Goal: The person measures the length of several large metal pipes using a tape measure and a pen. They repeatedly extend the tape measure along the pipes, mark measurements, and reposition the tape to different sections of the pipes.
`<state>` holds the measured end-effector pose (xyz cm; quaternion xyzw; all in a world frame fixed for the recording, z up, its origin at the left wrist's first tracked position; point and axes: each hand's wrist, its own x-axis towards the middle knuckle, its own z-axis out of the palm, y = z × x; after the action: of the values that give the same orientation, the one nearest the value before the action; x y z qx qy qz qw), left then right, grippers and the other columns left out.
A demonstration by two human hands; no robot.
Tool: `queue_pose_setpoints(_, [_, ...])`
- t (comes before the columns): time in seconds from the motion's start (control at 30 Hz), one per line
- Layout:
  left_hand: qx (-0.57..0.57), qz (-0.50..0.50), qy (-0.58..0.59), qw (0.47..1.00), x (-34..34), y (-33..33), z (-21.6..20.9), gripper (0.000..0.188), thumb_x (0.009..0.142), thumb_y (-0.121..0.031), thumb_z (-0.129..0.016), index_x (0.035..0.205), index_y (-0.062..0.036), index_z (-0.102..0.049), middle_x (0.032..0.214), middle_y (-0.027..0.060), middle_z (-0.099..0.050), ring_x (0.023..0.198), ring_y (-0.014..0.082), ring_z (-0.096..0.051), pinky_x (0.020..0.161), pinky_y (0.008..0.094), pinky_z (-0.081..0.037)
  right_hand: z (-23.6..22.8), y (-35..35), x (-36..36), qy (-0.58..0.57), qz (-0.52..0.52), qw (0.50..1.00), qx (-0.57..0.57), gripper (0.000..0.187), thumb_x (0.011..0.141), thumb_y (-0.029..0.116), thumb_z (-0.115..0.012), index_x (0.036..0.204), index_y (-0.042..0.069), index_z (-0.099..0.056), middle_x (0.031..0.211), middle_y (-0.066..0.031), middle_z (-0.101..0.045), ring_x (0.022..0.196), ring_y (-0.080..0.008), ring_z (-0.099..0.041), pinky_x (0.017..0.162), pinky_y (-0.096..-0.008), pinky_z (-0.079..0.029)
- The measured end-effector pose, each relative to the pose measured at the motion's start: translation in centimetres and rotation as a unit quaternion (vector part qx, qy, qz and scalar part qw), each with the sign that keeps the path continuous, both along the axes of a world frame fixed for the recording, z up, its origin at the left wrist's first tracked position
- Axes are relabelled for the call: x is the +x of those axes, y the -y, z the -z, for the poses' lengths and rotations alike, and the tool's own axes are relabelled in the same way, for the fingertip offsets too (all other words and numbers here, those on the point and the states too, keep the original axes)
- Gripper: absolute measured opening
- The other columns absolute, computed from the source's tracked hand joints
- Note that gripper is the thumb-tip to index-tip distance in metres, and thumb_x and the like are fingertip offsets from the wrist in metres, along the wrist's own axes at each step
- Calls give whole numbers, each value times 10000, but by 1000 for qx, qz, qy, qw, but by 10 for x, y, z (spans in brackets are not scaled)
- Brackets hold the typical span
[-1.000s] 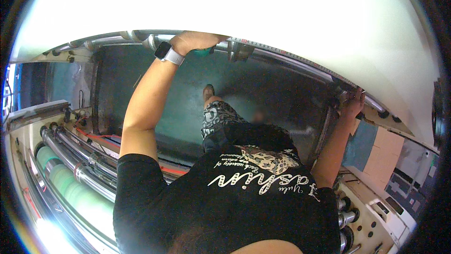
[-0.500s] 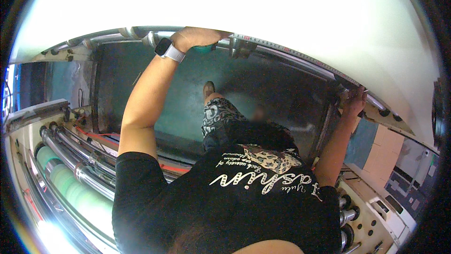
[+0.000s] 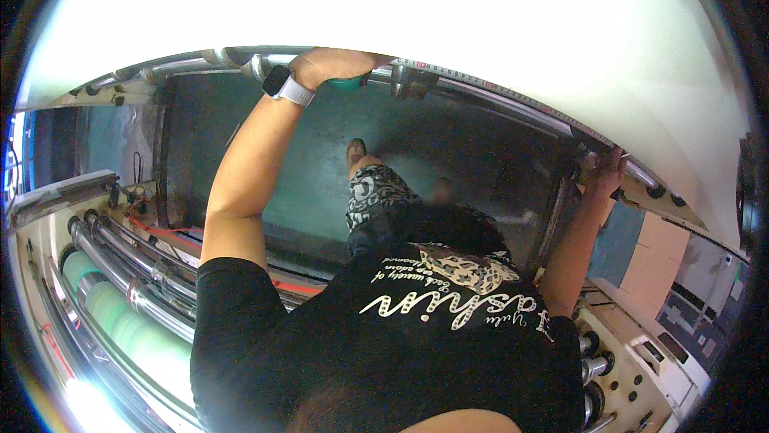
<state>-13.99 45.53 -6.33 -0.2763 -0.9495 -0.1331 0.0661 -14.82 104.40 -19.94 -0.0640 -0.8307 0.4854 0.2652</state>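
My left hand [image 3: 335, 64] is closed round a tape measure [image 3: 349, 82], of which a bit of green case shows under the palm. From it the pale tape blade [image 3: 489, 87] runs to the right along the edge of a wide white sheet [image 3: 384, 8]. At the far end my right hand [image 3: 610, 173] pinches the blade with its fingers at the sheet's edge. Under the sheet lies a metal roller shaft [image 3: 473, 100] with a metal collar [image 3: 412, 80] near my left hand. The fingertips of my left hand are partly hidden by the sheet.
To my lower left stand machine rollers, one of them green and white [image 3: 120, 313], beside shiny metal bars [image 3: 144, 281]. A machine side panel [image 3: 633, 369] with roller ends is at lower right. Below me is a dark green floor [image 3: 296, 153], with red tubing [image 3: 164, 233] nearby.
Hardly anything differs. My left wrist has shifted very slightly left, and both hands keep their hold at the sheet's edge.
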Motion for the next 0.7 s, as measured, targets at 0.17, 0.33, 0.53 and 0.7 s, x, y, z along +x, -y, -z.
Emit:
queue_pose_setpoints(0.17, [5,49,-79,996,1,0,-1,204,773,-200,-544,897,-48,-598,760,102,-598,665,240,-572,621,352,-468,-6,3,2,12,-10,999,-30,283,702,208,-569,931,48,-611,1031,-111,-596,934,-244,-568,882,-413,-404])
queue_pose_setpoints(0.33, [14,28,-41,999,3,-2,-4,209,772,-195,-552,913,-49,-600,782,103,-603,688,242,-579,641,348,-473,-50,62,12,6,24,944,-330,243,862,169,-506,1081,64,-489,1052,-51,-538,831,-140,-510,584,-230,-392])
queue_pose_setpoints(0.53, [47,16,-26,998,0,-3,0,225,764,-198,-562,931,-52,-600,806,112,-608,719,257,-581,678,357,-472,-21,17,12,58,28,996,-64,335,819,229,-469,1114,71,-495,1124,-42,-490,987,-161,-439,829,-322,-295])
queue_pose_setpoints(0.7, [13,-5,51,999,4,0,-5,261,807,-237,-535,983,-50,-581,876,120,-607,791,264,-578,717,344,-449,-50,64,9,-12,43,939,-342,148,854,169,-527,953,60,-535,670,14,-468,535,-76,-375,441,-220,-292])
